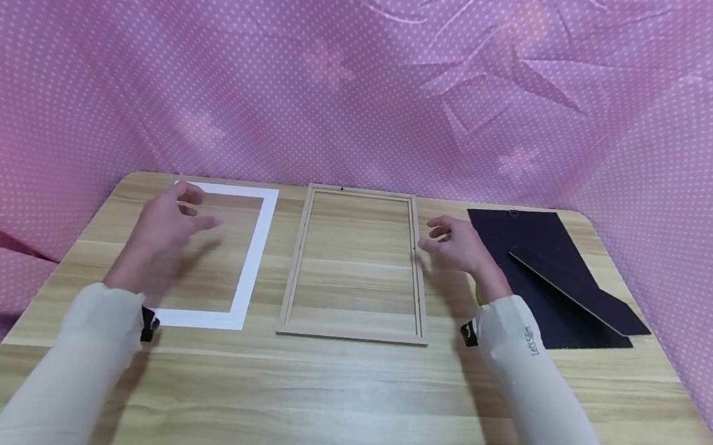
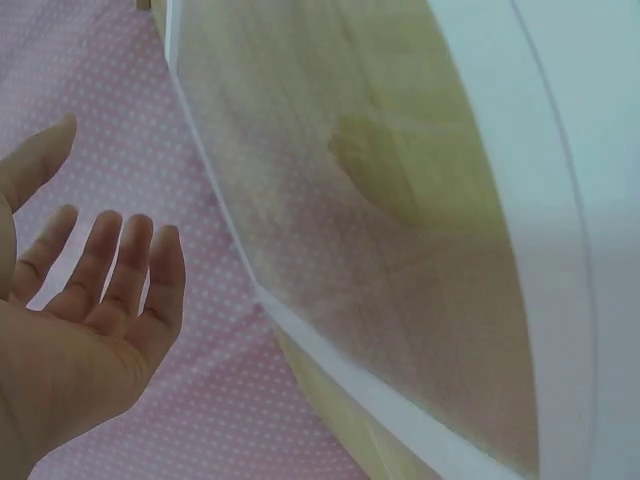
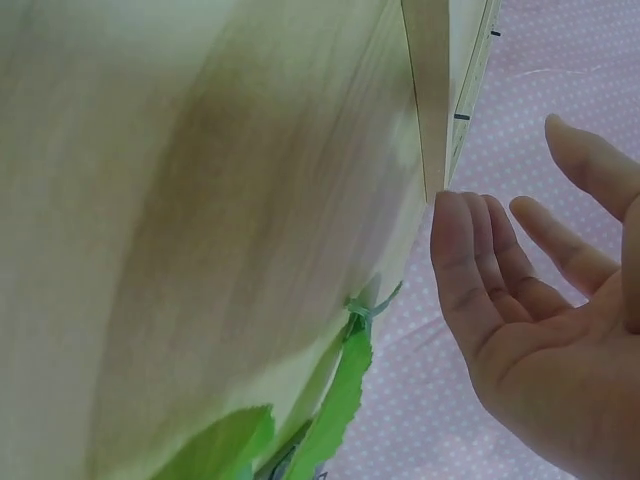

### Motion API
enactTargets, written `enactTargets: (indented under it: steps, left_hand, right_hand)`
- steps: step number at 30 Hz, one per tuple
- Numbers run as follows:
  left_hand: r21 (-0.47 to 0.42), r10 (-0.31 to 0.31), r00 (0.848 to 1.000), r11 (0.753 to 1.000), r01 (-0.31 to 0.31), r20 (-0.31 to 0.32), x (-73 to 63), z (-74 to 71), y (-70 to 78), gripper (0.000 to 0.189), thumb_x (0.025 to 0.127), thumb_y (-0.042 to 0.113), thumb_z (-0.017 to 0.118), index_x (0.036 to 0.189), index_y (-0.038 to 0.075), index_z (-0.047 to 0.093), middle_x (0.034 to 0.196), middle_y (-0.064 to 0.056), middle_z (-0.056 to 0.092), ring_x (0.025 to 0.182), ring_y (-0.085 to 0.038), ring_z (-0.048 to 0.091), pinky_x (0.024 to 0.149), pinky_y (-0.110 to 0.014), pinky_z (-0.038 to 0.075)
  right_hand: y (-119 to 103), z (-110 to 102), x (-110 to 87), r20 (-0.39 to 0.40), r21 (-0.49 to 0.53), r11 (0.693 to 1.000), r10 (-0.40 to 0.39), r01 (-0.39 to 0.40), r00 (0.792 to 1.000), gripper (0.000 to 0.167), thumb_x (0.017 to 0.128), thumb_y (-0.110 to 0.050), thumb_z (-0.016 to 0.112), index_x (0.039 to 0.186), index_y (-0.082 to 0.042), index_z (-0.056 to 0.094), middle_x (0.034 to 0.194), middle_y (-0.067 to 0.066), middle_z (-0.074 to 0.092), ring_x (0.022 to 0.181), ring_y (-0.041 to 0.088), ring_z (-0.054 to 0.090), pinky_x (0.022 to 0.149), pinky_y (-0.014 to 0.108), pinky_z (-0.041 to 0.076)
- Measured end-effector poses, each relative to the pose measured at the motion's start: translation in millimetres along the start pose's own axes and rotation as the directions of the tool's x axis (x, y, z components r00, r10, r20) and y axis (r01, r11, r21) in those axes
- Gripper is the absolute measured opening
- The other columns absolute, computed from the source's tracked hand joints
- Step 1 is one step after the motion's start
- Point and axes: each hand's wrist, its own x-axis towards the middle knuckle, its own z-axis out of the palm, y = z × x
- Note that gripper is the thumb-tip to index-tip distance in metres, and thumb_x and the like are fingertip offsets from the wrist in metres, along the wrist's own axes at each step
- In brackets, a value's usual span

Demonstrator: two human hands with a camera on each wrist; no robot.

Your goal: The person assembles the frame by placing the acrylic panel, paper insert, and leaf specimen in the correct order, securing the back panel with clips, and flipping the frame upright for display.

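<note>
Tabletop (image 1: 339, 407), left to right — mat (image 1: 249, 262), frame (image 1: 352, 335), backing board (image 1: 532, 304). Stand leg (image 1: 582, 291) lies across board, tip past its right edge. Left hand (image 1: 170, 220) above mat; right hand (image 1: 457, 243) between frame and board. Cloth (image 1: 369, 95) behind.

Left hand (image 1: 166, 220) and right hand (image 1: 457, 244) flank the wooden frame (image 1: 352, 335).

A slim, pale wooden frame (image 1: 352, 336) lies flat in the centre, its longer sides running near to far. On the left lies a white-bordered sheet (image 1: 254, 256), glossy and see-through in the middle, partly hidden by the left hand (image 1: 166, 222). The right hand (image 1: 457, 245) is at the frame's right rail. On the right, a black board (image 1: 555, 306) lies askew, its black strut (image 1: 584, 296) slanting past the right edge.
</note>
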Motion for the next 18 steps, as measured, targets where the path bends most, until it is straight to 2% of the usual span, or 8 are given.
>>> enactTargets:
  steps: [2,5,6,9,12,15,18]
  left_hand:
    - [-0.005,-0.001,1.000,1.000,0.001,0.009,-1.0,-2.3,-3.1,0.067,0.090,0.038,0.078,0.143,0.010,0.048,0.140,-0.016,0.046,0.117,-0.033,0.047,0.097,-0.049,0.052]
    - [-0.108,-0.047,0.998,0.993,0.053,0.052,-2.5,-4.3,-8.1,0.066,0.092,0.035,0.077,0.145,0.011,0.048,0.139,-0.013,0.046,0.117,-0.030,0.047,0.099,-0.047,0.051]
    - [-0.104,-0.040,0.997,0.994,0.046,0.060,-2.2,-5.3,-10.0,0.066,0.092,0.033,0.077,0.147,0.010,0.048,0.139,-0.013,0.047,0.116,-0.030,0.048,0.099,-0.046,0.052]
    - [-0.042,0.003,0.998,0.999,-0.001,0.065,0.0,-9.8,-16.0,0.063,0.094,0.028,0.075,0.148,0.006,0.048,0.137,-0.017,0.053,0.116,-0.032,0.051,0.092,-0.035,0.056]
    - [0.079,0.077,0.996,0.994,-0.080,0.045,4.4,-16.6,-22.2,0.059,0.096,0.024,0.072,0.145,-0.001,0.049,0.132,-0.025,0.058,0.111,-0.035,0.057,0.079,-0.027,0.061]
    - [0.091,0.073,0.997,0.993,-0.077,0.039,6.6,-23.1,-27.1,0.056,0.096,0.025,0.072,0.140,-0.003,0.052,0.130,-0.026,0.059,0.109,-0.032,0.056,0.074,-0.020,0.060]
    - [0.096,0.055,0.998,0.994,-0.057,0.027,7.0,-28.4,-30.8,0.057,0.095,0.031,0.073,0.137,-0.003,0.054,0.127,-0.021,0.060,0.104,-0.021,0.056,0.074,-0.015,0.056]
  right_hand:
    - [1,1,0.5,0.003,0.021,1.000,-0.001,0.001,1.000,0.050,0.095,-0.016,0.070,0.136,0.008,0.055,0.123,0.030,0.064,0.113,0.042,0.062,0.097,0.051,0.056]
    - [2,3,1.0,0.005,0.062,0.998,0.004,-0.004,1.000,0.050,0.094,-0.013,0.071,0.135,0.010,0.055,0.121,0.030,0.064,0.112,0.042,0.063,0.092,0.047,0.060]
    - [3,4,1.1,0.006,0.072,0.997,0.006,-0.006,1.000,0.050,0.094,-0.012,0.072,0.135,0.011,0.054,0.121,0.031,0.064,0.111,0.041,0.064,0.091,0.045,0.061]
    - [4,6,0.9,0.028,0.141,0.989,0.031,-0.035,0.999,0.052,0.094,-0.009,0.072,0.136,0.012,0.052,0.122,0.032,0.062,0.103,0.039,0.066,0.085,0.042,0.063]
    - [4,7,0.4,0.054,0.203,0.977,0.062,-0.072,0.997,0.053,0.094,-0.007,0.072,0.138,0.013,0.050,0.124,0.032,0.059,0.093,0.033,0.066,0.080,0.040,0.065]
    - [3,7,0.6,0.065,0.229,0.968,0.090,-0.103,0.994,0.054,0.094,-0.006,0.072,0.139,0.012,0.049,0.124,0.031,0.057,0.088,0.027,0.065,0.079,0.038,0.066]
    - [4,8,1.4,0.074,0.238,0.964,0.105,-0.120,0.992,0.054,0.093,-0.005,0.072,0.139,0.012,0.049,0.123,0.030,0.057,0.088,0.025,0.065,0.079,0.037,0.066]
